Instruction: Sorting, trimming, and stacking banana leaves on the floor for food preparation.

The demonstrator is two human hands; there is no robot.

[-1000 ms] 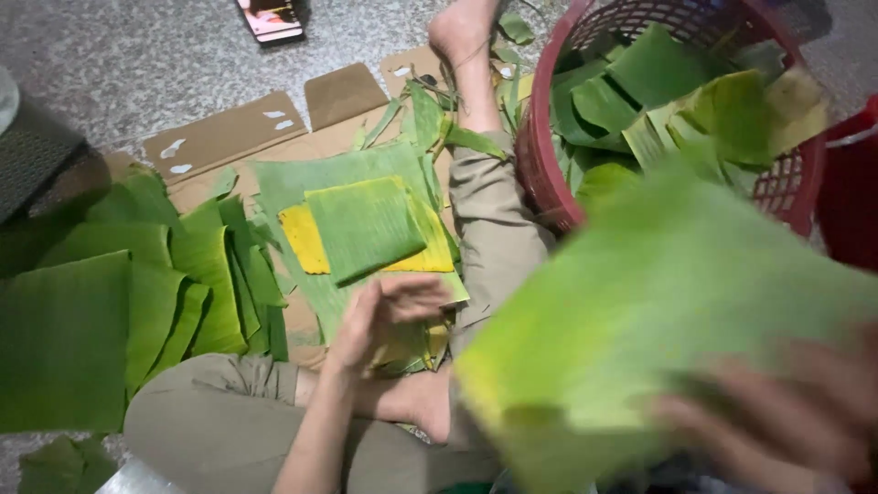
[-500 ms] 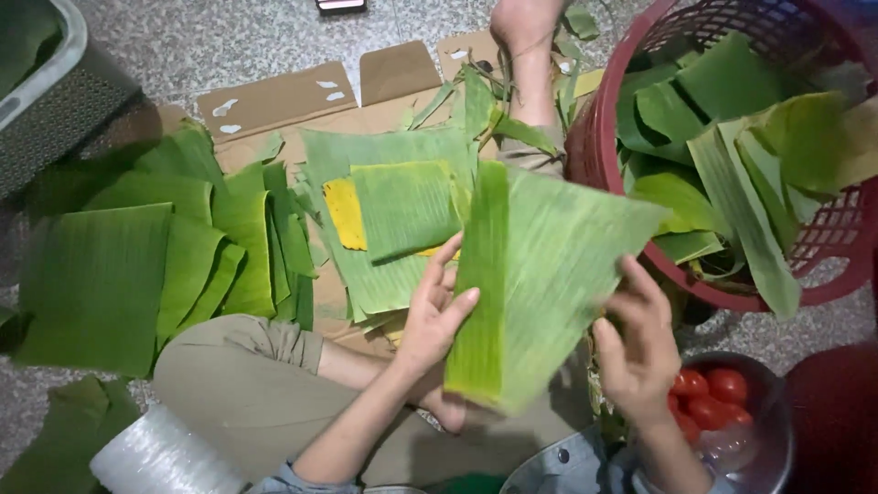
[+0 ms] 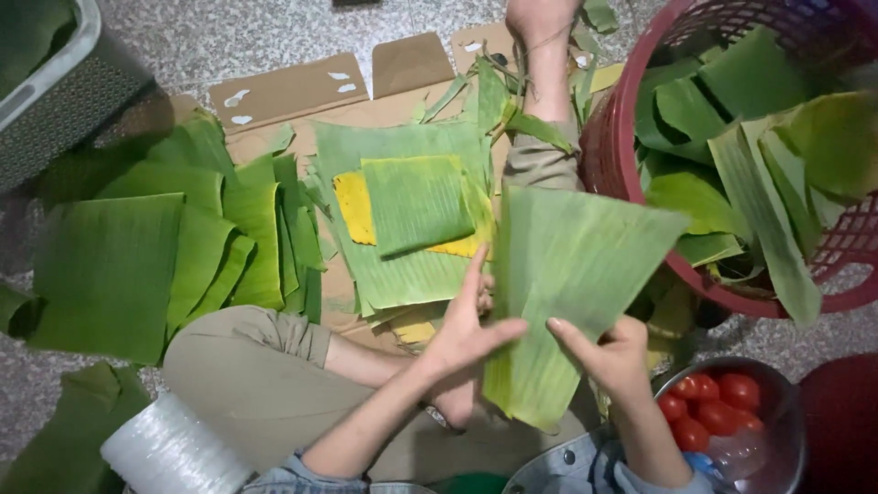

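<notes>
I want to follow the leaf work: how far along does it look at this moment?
Done: cut leaves lie in a layered stack on the cardboard, with more pieces spread beside it. In hand: the left hand and right hand hold one leaf piece. Left: the red basket holds many leaves.

Big banana leaf piece [image 3: 562,293], a blur near the cam at far right 1 s ago, is now sitting flatter & lower betw. both hands, its top edge spreading right toward the red basket [image 3: 622,137]. Left hand [image 3: 466,334] is coming off the lap to pinch the leaf's left edge. Right hand [image 3: 608,352] is gripping its near right edge, w/ thumb on top.
</notes>
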